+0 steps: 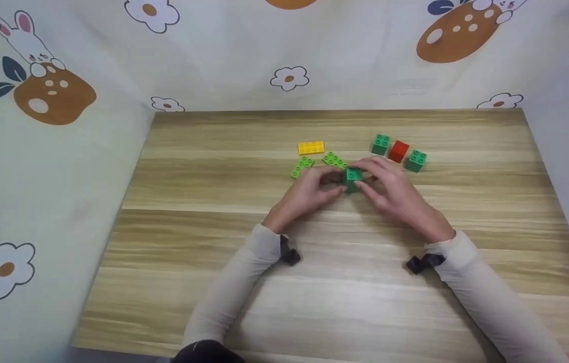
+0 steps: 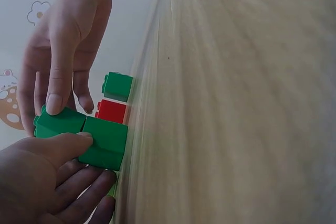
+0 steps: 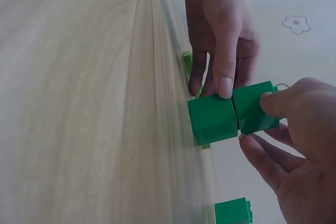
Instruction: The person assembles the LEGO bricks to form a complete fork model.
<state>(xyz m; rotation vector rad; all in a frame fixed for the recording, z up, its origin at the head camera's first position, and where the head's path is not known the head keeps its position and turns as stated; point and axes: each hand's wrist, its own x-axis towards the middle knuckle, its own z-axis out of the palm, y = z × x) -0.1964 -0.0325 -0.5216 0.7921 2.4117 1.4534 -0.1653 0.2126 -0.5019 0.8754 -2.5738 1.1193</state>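
Two dark green toy building blocks stand one on top of the other between my hands, with a narrow, slightly uneven seam between them. My left hand [image 1: 312, 189] grips the lower block [image 2: 107, 142], thumb on its near side. The upper block [image 1: 354, 174] is pinched by my right hand [image 1: 392, 189], its thumb on the near face in the right wrist view. The lower block sits at the tabletop. Fingers hide the far sides of both blocks, and whether the seam is fully closed I cannot tell.
Behind my left hand lie two light green flat bricks [image 1: 334, 160] and a yellow flat brick [image 1: 311, 147]. Beyond my right hand stand a red block [image 1: 398, 150] and two green blocks [image 1: 416, 161]. A patterned cloth wall [image 1: 224, 60] borders the wooden table [image 1: 203, 181].
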